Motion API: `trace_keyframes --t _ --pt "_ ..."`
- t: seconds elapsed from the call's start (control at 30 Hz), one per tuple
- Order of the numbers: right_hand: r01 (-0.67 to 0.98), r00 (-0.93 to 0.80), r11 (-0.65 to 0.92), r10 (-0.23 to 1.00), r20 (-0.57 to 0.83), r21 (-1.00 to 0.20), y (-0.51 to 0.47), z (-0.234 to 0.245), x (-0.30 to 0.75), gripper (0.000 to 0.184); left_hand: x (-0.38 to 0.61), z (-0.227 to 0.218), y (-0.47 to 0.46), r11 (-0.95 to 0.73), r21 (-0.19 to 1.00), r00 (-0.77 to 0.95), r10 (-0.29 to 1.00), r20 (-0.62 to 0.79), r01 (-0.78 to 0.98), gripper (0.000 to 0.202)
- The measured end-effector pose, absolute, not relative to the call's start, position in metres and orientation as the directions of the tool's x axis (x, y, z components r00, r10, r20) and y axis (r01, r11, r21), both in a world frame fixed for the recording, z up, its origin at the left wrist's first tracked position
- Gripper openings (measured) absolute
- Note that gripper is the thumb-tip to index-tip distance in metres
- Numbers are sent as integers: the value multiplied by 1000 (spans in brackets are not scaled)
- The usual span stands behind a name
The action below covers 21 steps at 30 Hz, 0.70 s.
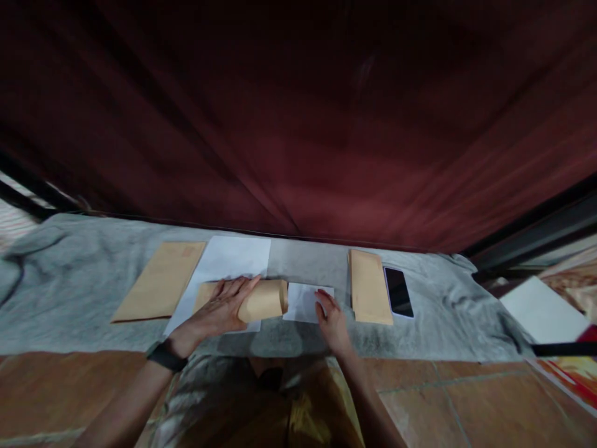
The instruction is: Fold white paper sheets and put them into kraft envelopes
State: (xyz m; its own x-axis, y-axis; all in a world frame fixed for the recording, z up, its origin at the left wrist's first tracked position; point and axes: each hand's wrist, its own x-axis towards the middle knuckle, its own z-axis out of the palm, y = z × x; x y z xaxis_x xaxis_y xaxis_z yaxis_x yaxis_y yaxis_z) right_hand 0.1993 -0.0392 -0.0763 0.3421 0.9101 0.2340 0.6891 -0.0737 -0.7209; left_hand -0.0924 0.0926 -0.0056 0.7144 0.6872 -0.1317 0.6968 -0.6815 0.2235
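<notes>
My left hand [224, 306] lies across a brown paper envelope [265, 300], fingers along its far edge and thumb at its near edge. The envelope bulges upward, and its right end gapes toward a white folded paper [302, 303]. On that paper's right side rests my right hand [332, 318], with fingers bent and the fingertips on it. The paper's left edge meets the envelope's mouth; I cannot tell whether it is inside. Beneath the envelope and my left hand is a larger white sheet [237, 256].
A flat brown envelope [161, 280] lies at the left. To the right are several stacked brown envelopes [372, 287] beside a phone [398, 292]. A grey cloth [443, 298] covers the surface, and a dark red curtain [289, 155] hangs behind it.
</notes>
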Motion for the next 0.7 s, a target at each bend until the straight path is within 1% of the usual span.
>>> trace_keyframes --t 0.1,0.17,0.27,0.4,0.57,0.63,0.7 --pt "861 198 -34 941 273 -508 -41 -83 191 44 -96 -11 101 -673 233 710 688 -149 702 108" --pt "924 145 -28 948 282 -381 -40 -89 183 50 -99 -14 113 -685 232 720 681 -134 691 111" --pt "960 125 -38 945 303 -277 -39 -98 176 54 -103 -15 131 -700 212 730 667 -149 682 114" --pt "972 109 -33 939 325 -231 -39 -107 176 54 -102 -10 143 -667 171 687 681 -253 725 118" --pt "971 115 -40 944 310 -237 -39 -105 176 55 -101 -1 146 -648 147 651 671 -354 747 118" --pt "971 113 -42 947 302 -233 -39 -103 175 55 -103 1 144 -640 148 643 674 -365 754 119" --pt "973 114 -45 947 299 -228 -40 -103 174 54 -99 0 135 -655 189 678 670 -303 732 113"
